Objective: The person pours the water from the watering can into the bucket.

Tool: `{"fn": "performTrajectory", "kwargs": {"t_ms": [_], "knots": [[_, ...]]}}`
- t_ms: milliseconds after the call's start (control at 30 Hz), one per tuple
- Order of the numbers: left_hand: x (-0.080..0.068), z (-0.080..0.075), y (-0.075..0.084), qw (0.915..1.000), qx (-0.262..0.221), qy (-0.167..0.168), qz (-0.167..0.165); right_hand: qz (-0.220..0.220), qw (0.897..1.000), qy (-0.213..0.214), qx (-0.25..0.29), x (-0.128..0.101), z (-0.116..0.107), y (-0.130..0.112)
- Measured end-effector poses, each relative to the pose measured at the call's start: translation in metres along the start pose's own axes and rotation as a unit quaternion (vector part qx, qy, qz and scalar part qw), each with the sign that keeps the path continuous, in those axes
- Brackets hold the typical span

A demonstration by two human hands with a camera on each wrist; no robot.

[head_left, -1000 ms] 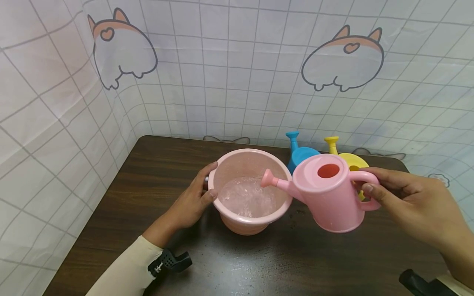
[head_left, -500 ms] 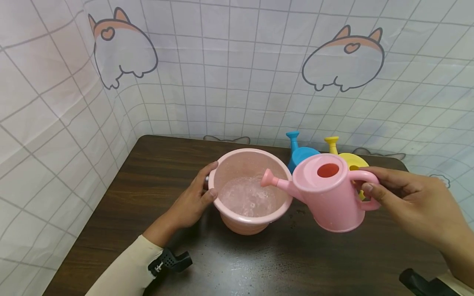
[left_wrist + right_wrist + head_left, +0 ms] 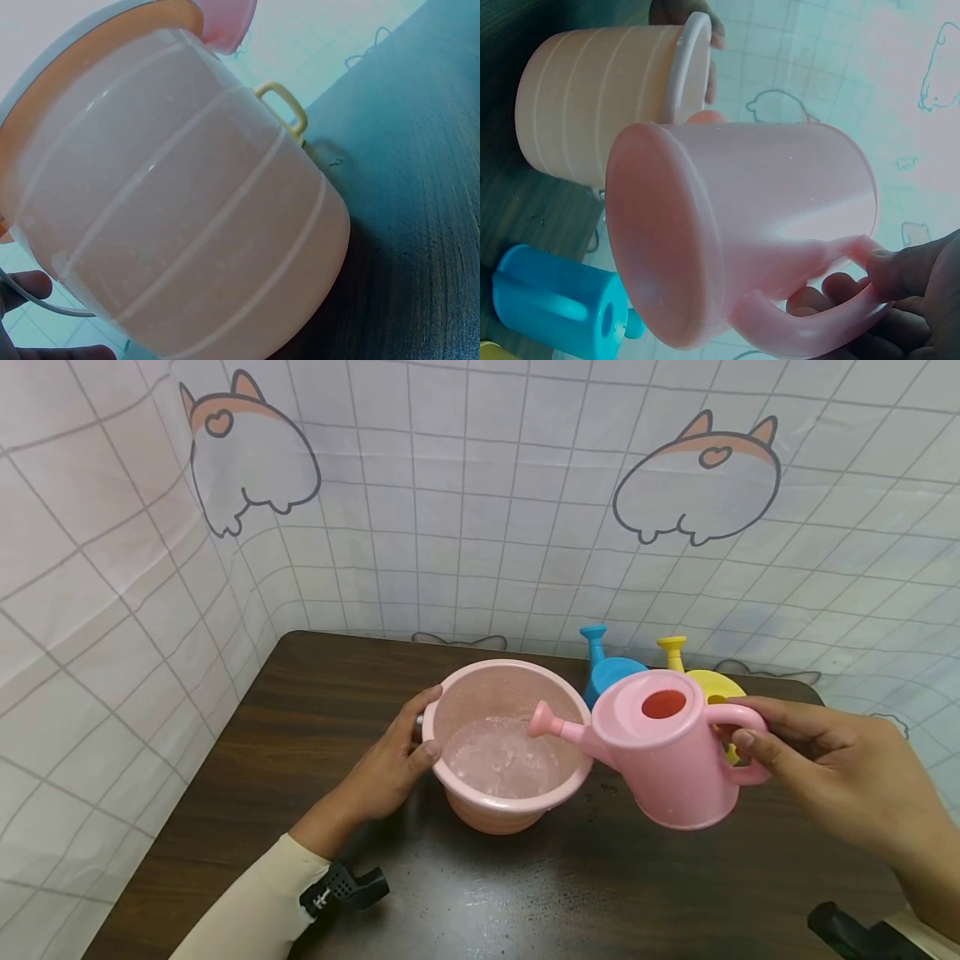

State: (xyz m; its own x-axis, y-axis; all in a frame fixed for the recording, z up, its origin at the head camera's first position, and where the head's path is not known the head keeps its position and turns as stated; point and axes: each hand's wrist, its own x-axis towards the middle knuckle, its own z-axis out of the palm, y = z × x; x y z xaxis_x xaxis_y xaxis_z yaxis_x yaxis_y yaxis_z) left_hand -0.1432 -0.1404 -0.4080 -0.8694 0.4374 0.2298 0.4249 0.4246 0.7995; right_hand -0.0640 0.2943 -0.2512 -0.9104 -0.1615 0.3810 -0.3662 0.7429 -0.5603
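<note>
Head view: pink watering can (image 3: 667,752) held tipped over pink bucket (image 3: 504,745), mid-table.

Right hand (image 3: 825,768), fingers curled through the can's handle with the thumb on top, keeps it lifted clear of the table (image 3: 300,710), spout over the bucket's right rim so any flow lands inside. Left hand (image 3: 390,768) grips the bucket's left rim, thumb at the lip, likely to steady it. Water with bubbles sits in the bucket bottom. Blue watering can (image 3: 607,668) and yellow watering can (image 3: 701,681) stand just behind, toward the table's far right edge, partly hidden. Right wrist view: can's base faces the camera, bucket beyond.
</note>
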Motion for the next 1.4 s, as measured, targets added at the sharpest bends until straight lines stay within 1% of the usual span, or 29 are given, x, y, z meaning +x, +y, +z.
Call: {"fn": "performTrajectory", "kwargs": {"t_ms": [233,433,667,733,833,1033,1167,1400], "knots": [[0.0004,0.0003,0.0007,1.0,0.002,-0.002,-0.004,0.0,1.0,0.0,0.002,-0.0001,-0.0002,-0.0001],[0.0008,0.0008,0.0007,1.0,0.0,-0.002,-0.007,-0.009,1.0,0.005,0.007,0.0009,0.0,-0.0003],[0.0005,0.0006,0.0015,0.9999,0.002,-0.002,-0.01,-0.007,1.0,0.01,0.014,0.0025,0.0,-0.0009],[0.0003,0.0007,0.0014,0.9999,0.002,-0.002,-0.011,-0.013,1.0,0.011,0.015,0.0033,0.0001,-0.0006],[0.0001,0.0011,0.0008,0.9999,0.002,-0.002,-0.011,-0.023,1.0,0.01,0.016,0.0039,0.0005,-0.0004],[-0.0002,0.0011,-0.0001,1.0,0.002,-0.002,-0.009,-0.022,1.0,0.011,0.012,0.0046,0.0002,-0.0002],[-0.0007,0.0007,0.0,1.0,0.003,-0.002,-0.008,-0.029,0.999,0.014,0.006,0.0051,0.0004,-0.0004],[-0.0005,0.0003,0.0004,1.0,0.004,-0.001,-0.007,-0.035,0.999,0.013,0.019,0.0049,0.0012,-0.0015]]}}
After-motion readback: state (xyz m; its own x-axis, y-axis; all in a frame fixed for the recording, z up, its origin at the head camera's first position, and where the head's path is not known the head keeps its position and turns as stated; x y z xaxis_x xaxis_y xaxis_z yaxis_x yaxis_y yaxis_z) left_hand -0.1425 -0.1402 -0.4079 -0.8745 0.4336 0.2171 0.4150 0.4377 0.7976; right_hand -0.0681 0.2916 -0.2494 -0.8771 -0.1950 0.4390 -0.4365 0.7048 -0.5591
